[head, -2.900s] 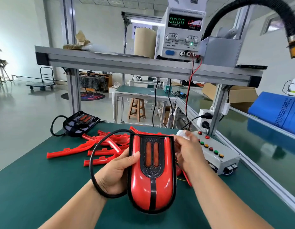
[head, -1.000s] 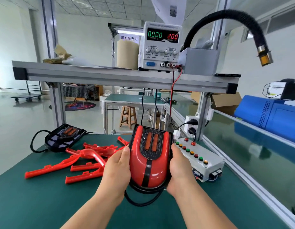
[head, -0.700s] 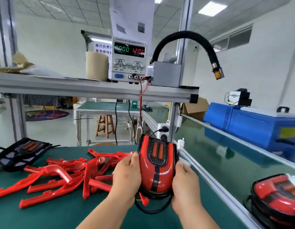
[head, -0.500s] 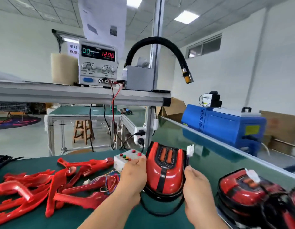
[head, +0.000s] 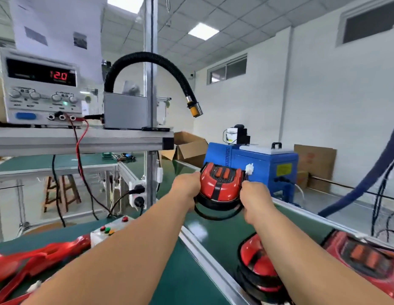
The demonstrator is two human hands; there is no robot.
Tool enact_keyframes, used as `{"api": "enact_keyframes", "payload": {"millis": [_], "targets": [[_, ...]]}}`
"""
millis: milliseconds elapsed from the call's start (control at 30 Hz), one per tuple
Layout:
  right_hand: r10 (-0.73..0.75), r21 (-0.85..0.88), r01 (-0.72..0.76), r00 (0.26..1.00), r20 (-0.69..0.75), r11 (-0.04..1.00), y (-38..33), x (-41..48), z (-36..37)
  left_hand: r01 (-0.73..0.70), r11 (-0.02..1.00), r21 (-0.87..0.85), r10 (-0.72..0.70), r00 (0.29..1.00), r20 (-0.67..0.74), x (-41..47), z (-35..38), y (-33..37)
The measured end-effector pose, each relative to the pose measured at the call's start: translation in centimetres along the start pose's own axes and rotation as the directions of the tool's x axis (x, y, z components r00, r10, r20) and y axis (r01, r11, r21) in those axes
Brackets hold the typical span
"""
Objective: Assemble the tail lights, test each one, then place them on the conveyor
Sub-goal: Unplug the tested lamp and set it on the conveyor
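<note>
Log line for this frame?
step: placing | left hand, right hand: grip tail light | position: over conveyor | two other lights on conveyor

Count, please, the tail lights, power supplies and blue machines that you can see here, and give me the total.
tail light: 3 (one held in both hands, two lying on the conveyor)
power supply: 1
blue machine: 1
Total: 5
</note>
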State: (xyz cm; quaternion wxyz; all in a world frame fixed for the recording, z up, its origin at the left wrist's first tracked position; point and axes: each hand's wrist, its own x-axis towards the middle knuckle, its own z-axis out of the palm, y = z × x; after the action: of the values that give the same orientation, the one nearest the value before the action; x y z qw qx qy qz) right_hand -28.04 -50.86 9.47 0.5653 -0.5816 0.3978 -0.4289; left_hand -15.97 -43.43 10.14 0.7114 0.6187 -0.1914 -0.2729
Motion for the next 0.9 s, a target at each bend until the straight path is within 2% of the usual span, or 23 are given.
{"api": "enact_keyframes", "payload": {"millis": [67,167,233,500,767,900], "targets": [[0.048,0.020,-0.047,0.999,-0.017,0.999,-0.8,1.1,0.1,-0.007,1.000,-0.012,0.007,1.000,0.006,0.7,0.6,0.9],[0.051,0.053,-0.049,0.998,-0.026,0.997,-1.1,1.8,0.3,-0.010,1.000,-0.012,0.011,1.000,0.023,1.5,0.9,0.9],[0.038,0.013,-0.038,0.999,-0.001,0.999,-0.5,1.8,0.3,0.004,1.000,-0.016,-0.004,1.000,0.029,1.7,0.6,0.0],[0.151,0.008,-0.152,0.987,0.045,0.988,3.6,0.7,2.1,0.145,0.989,0.005,-0.145,0.989,0.027,3.1,-2.7,-3.8],[0.176,-0.035,-0.173,0.979,0.107,0.984,1.9,1.0,5.5,0.258,0.966,0.009,-0.258,0.965,0.056,4.5,-5.1,-3.4],[0.214,0.030,-0.220,0.965,0.152,0.975,0.4,1.5,6.5,0.270,0.961,0.065,-0.273,0.961,0.039,5.3,-5.5,-1.8]]}}
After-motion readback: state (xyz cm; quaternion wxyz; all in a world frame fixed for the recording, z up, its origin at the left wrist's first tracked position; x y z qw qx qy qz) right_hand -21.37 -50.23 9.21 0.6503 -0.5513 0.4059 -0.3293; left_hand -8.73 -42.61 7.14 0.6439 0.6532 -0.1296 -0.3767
